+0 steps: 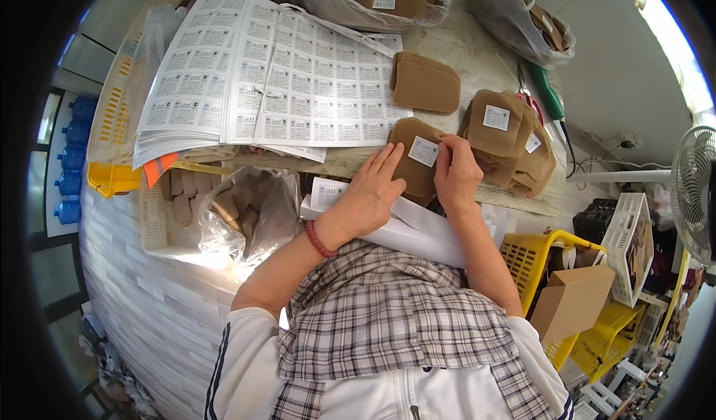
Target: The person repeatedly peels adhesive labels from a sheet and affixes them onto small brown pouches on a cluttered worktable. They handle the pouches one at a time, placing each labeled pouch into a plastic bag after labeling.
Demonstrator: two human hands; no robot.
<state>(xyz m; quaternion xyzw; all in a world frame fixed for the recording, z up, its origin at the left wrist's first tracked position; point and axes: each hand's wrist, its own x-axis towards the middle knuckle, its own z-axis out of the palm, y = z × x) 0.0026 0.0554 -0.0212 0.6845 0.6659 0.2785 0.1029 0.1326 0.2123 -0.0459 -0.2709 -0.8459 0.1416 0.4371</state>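
A brown rounded pad [412, 168] lies at the table's front edge, with a white label sticker [424, 151] on its upper face. My left hand [371, 192] rests on the pad's left side, fingers stretched out. At the sticker's right edge, the thumb and forefinger of my right hand [457, 172] are pinched together; the exact fingertip contact is partly hidden. To the right, a pile of brown pads [485, 140] bears similar stickers. Unlabelled brown pads [426, 83] are stacked just beyond. Printed label sheets [328, 84] spread over the table's left part.
Plastic bags of brown pads [399, 2] stand at the back. Red-handled scissors [531, 107] and a green-handled tool [548, 92] with a cord lie far right. White paper [418, 230] covers my lap. Below left is a white crate [154, 218]; a yellow basket [529, 259] stands right.
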